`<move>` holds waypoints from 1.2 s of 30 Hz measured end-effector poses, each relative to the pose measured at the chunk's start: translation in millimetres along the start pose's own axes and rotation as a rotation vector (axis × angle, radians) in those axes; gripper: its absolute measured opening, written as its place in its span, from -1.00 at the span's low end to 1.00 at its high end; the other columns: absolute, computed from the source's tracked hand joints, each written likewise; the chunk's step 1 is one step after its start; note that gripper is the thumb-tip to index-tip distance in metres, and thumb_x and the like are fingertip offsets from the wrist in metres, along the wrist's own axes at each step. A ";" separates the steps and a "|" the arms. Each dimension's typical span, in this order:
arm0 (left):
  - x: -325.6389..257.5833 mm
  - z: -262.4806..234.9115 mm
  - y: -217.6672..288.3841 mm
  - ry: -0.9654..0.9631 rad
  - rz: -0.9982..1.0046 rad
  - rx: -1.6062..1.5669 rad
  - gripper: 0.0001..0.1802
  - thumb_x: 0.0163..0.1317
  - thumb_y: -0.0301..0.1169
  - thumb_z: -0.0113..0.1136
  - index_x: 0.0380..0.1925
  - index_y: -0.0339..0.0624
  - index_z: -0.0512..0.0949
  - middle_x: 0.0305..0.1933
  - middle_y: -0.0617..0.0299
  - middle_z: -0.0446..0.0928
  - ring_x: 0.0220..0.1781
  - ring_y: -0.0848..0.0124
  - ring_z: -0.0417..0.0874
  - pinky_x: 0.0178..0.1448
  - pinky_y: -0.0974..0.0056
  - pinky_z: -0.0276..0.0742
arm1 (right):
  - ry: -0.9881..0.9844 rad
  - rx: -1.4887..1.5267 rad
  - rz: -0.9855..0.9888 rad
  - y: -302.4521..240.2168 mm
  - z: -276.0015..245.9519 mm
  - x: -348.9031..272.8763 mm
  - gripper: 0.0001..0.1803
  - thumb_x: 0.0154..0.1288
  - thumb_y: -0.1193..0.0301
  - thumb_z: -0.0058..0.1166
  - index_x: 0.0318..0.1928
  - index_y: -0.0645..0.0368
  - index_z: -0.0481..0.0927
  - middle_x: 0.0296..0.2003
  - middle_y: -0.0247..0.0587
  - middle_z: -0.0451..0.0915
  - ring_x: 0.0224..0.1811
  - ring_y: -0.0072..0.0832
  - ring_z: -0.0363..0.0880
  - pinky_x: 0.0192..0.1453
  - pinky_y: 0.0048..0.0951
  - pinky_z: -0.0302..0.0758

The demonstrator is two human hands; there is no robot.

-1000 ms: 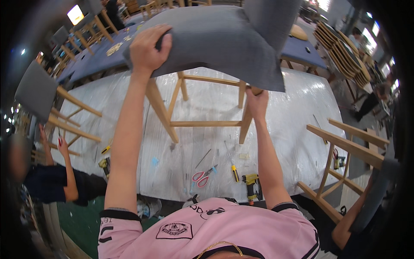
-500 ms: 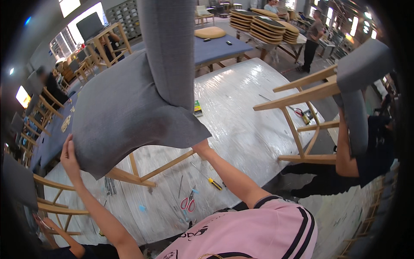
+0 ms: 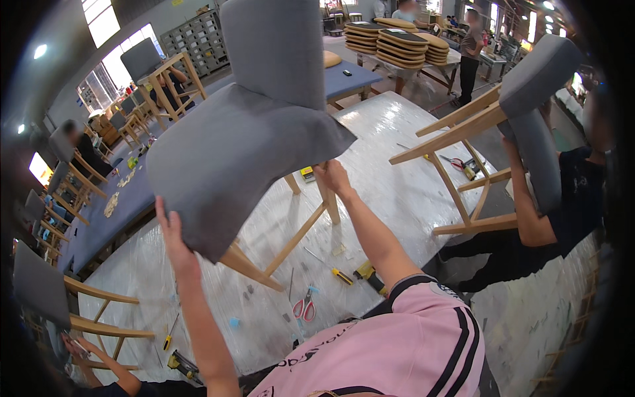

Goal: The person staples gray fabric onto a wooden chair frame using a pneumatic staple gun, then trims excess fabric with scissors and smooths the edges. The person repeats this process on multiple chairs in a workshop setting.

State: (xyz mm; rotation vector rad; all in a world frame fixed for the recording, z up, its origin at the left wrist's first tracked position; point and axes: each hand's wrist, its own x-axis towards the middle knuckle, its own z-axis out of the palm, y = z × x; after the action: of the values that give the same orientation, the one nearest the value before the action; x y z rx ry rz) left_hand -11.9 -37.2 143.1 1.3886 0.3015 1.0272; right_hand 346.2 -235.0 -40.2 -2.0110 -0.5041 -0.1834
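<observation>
Now, grey chair (image 3: 248, 116): between both hands.
Left hand (image 3: 178, 245): fingers extended against the seat (image 3: 205, 159).
Right hand (image 3: 335, 177): grasping a leg (image 3: 330, 206).
Chair work: apparently steadying; the next move calls for firm leg support.
Table (image 3: 397, 165): beneath both hands.

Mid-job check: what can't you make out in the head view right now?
In the head view:
- Seat underside: hidden by the draped grey fabric.
- Top of the backrest: cut off by the upper edge.
- Right hand: some fingertips hidden at the chair leg, so its grip is unclear.
- Power tool: partly covered by the person's right arm.
- Co-worker's handheld item, far left: too small and dark.
</observation>
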 end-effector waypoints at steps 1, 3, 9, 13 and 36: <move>-15.0 4.9 -5.6 0.005 0.056 0.100 -0.34 0.60 -0.08 -0.04 0.60 0.03 0.16 0.68 0.08 0.05 0.69 0.16 0.08 0.67 0.13 0.03 | -0.003 -0.003 0.012 12.6 -4.3 -4.0 -0.52 0.30 0.15 0.32 0.11 0.18 0.63 -0.04 0.18 0.72 0.04 0.10 0.69 0.14 -0.04 0.57; -39.5 8.9 -8.2 0.028 0.138 0.239 -0.35 0.62 -0.05 -0.08 0.60 0.02 0.16 0.71 0.07 -0.03 0.72 0.16 -0.02 0.68 0.12 -0.05 | 0.028 0.053 -0.014 11.0 -7.1 -27.3 -0.42 0.36 0.18 0.28 0.27 0.20 0.50 -0.01 0.17 0.71 0.08 0.16 0.67 0.22 -0.04 0.55; -70.1 9.3 2.7 -0.045 0.154 0.348 -0.33 0.62 -0.07 -0.10 0.62 0.02 0.10 0.76 0.01 -0.29 0.77 0.18 -0.29 0.71 0.02 -0.27 | 0.184 0.191 0.075 -6.2 9.7 -130.6 -0.44 0.43 0.26 0.24 0.33 0.24 0.47 0.00 -0.02 0.72 -0.07 -0.17 0.76 0.07 -0.25 0.65; -74.1 -2.8 -0.8 -0.111 0.199 0.373 -0.24 0.57 -0.20 0.02 0.65 0.03 -0.03 0.76 0.00 -0.34 0.77 0.18 -0.34 0.71 0.02 -0.29 | -0.227 0.571 0.071 -68.4 22.6 -179.7 -0.54 0.47 0.22 0.14 0.24 0.23 0.58 -0.09 -0.10 0.75 -0.21 -0.42 0.74 -0.12 -0.39 0.62; -68.2 -82.0 -56.0 -0.219 -0.485 -0.171 -0.52 0.47 -0.14 0.23 0.19 -0.22 0.43 -0.15 0.25 0.58 -0.23 0.44 0.68 -0.07 0.28 0.63 | -0.344 0.986 0.171 -247.7 49.8 -273.2 -0.63 0.47 0.09 0.27 -0.19 0.16 0.58 -0.51 -0.44 0.55 -0.49 -0.67 0.55 -0.36 -0.53 0.54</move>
State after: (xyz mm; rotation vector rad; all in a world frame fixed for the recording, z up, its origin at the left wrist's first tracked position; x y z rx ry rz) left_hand -85.6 -25.2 48.7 1.1807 0.3572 0.4850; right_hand -9.6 -166.3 44.6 -1.0967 -0.4958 0.4522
